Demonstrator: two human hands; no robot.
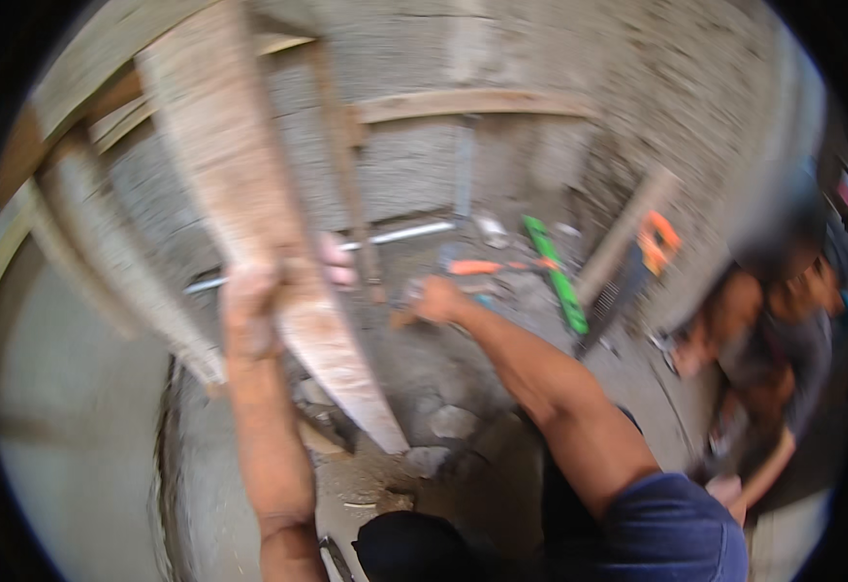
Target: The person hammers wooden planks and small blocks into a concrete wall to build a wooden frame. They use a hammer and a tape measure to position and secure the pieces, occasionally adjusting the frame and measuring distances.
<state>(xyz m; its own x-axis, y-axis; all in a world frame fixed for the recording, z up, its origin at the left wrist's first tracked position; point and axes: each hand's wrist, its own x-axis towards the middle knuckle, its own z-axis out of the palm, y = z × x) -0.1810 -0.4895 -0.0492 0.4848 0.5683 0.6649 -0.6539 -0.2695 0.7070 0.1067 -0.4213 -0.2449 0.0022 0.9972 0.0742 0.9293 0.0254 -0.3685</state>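
Observation:
A long, pale wooden plank (240,165) slants across the left middle, its lower end narrowing toward the ground. My left hand (252,306) is closed around it, with pinkish fingertips showing past its right edge. Farther right, my right hand (435,299) reaches out over the rubble, its fingers curled. Blur hides what it grips; a small brownish piece (401,317) shows beside it. Just beyond that hand lies an orange-handled tool (472,266), near a bright green spirit level (555,274).
A handsaw with an orange handle (656,241) leans beside a wooden board (627,233) at the right. A wooden frame (84,184) stands at left, against a block wall (424,58). Stones (453,421) lie below my hands. Another person (773,330) crouches at far right.

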